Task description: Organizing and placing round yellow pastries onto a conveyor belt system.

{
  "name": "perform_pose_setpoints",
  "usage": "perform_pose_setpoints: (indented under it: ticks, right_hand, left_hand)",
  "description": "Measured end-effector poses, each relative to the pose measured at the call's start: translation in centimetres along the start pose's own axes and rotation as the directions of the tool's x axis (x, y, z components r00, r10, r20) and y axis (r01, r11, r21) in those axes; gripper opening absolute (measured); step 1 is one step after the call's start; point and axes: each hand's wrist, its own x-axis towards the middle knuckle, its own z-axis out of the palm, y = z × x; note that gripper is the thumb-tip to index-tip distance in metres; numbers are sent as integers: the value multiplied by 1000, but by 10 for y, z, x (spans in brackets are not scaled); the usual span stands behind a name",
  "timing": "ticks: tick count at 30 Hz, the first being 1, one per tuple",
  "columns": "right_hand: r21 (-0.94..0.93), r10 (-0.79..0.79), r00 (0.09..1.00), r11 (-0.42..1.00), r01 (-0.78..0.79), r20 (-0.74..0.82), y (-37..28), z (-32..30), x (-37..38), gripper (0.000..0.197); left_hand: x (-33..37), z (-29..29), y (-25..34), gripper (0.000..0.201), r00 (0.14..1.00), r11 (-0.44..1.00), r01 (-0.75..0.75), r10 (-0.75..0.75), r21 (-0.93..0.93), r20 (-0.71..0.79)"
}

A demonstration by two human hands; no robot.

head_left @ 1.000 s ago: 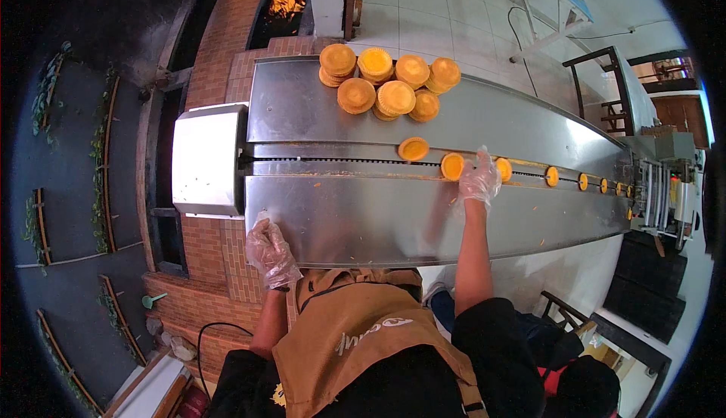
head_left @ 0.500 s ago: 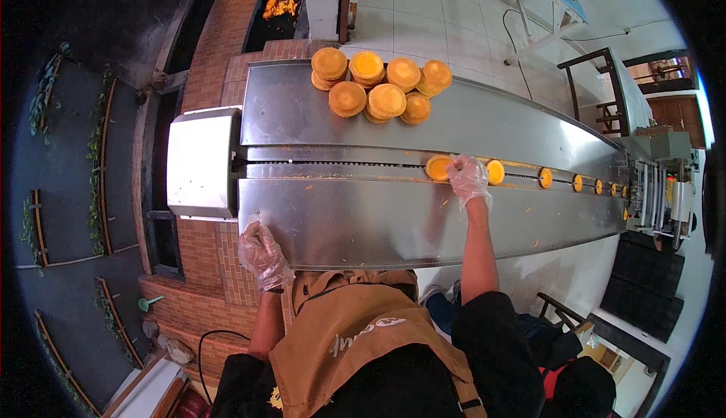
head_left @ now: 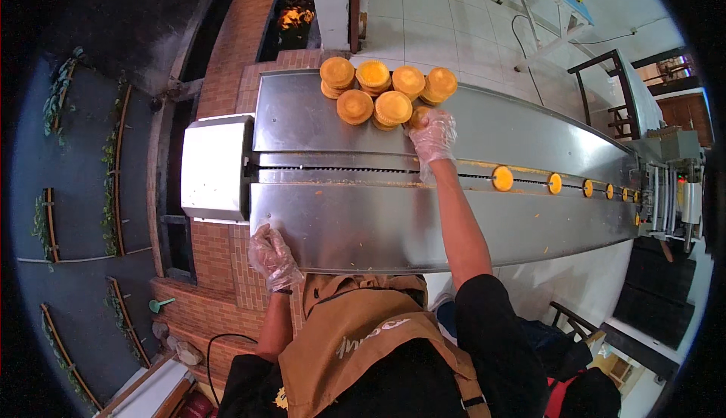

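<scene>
The right hand [head_left: 432, 132], gloved, is closed round a small golden cake [head_left: 418, 118] at the near edge of the pile [head_left: 386, 93] by the table's [head_left: 333, 225] far edge. The left hand [head_left: 272, 255] rests loosely open and empty on the near edge. These cakes look light, crumbly and easily dented, so I'd pinch one gently by its rim. More cakes [head_left: 502, 178] ride the middle track to the right.

Stacked tart shells [head_left: 387, 93] at table's [head_left: 340, 229] far side, row of shells [head_left: 556, 183] right
</scene>
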Motion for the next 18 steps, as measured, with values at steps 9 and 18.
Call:
perform_pose_setpoints:
  ticks: [9,18]
  right_hand:
    - [102,344,883,939,-328,-320,73,-77,-97,46]
    - [299,184,976,944,-141,-121,79,-19,-64,46]
  left_hand:
    - [5,-12,15,21,986,990,133,-129,-36,108]
    - [1,-9,8,23,988,987,150,-147,-54,51]
